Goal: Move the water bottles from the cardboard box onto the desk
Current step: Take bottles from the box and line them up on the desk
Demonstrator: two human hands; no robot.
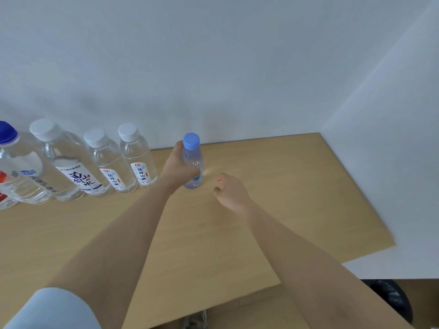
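Head view: L hand (179, 166) round blue-cap bottle (193, 160), label (197, 178) half-hidden; R hand (229, 189) loose-curled, empty.

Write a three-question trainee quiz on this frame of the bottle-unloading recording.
1. True or false: the right hand grips the light-blue-capped bottle.
2. How many white-capped bottles stand in the row on the desk? A) two B) three C) five
3. Fill in: the dark-blue-capped bottle stands towards the far ___ end of that row.

Key
1. False. The left hand grips it, upright. The right hand holds nothing.
2. B
3. left
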